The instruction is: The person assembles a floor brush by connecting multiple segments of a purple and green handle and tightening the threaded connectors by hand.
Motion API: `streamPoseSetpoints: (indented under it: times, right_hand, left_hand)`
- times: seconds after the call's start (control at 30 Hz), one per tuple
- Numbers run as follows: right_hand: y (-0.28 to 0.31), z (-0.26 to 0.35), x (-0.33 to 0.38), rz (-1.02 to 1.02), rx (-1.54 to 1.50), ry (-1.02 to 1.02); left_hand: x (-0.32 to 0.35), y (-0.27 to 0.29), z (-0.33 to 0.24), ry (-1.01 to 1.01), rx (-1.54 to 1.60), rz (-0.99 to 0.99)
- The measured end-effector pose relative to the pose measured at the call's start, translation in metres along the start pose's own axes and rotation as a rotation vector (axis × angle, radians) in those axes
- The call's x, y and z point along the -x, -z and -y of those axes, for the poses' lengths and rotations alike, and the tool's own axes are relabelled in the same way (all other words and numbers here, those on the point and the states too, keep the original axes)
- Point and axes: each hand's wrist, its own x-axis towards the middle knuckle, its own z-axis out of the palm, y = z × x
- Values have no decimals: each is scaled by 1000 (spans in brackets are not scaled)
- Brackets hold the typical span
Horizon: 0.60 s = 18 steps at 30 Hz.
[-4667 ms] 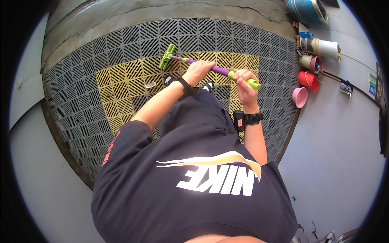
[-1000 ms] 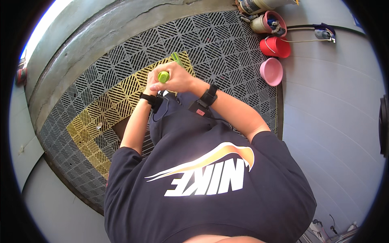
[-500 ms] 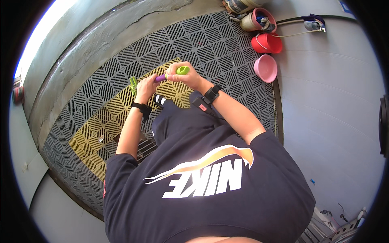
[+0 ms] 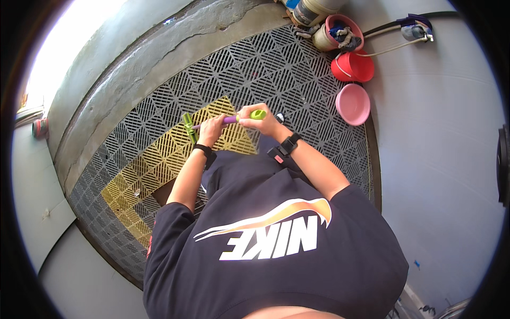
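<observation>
A pole-like tool with a purple shaft (image 4: pixel 230 120) lies across in front of my body, held in both hands. Its rounded grip end (image 4: pixel 258 114) is light green, and a green crosspiece head (image 4: pixel 188 127) sits at the other end; the kind of tool is not plain. My left hand (image 4: pixel 212 131) is closed round the shaft close to the head. Closer to the green grip end, my right hand (image 4: pixel 261 121) is wrapped round the shaft. The tool is held above the floor grating.
Black and yellow grating (image 4: pixel 154 157) covers the floor. A pink basin (image 4: pixel 353 105), a red bucket (image 4: pixel 353 67) and a pink bucket holding cloths (image 4: pixel 345 33) stand along the right wall. A hose (image 4: pixel 388 50) runs nearby. A cracked concrete ledge (image 4: pixel 133 74) borders the far left.
The view has shifted, and the tool and both hands appear lower and further right. More of the green head shows. A shoe now shows beyond my right hand; the one by my left wrist is gone from sight.
</observation>
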Motion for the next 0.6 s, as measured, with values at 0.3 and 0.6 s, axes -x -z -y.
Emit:
streamPoseSetpoints:
  times: [0.3, 0.6]
  right_hand:
    - [175, 126, 38, -198, 193, 71]
    - [128, 142, 7, -16, 321, -7]
  left_hand:
    - [-176, -38, -169, -164, 112, -78]
    - [-153, -17, -162, -70, 278, -206]
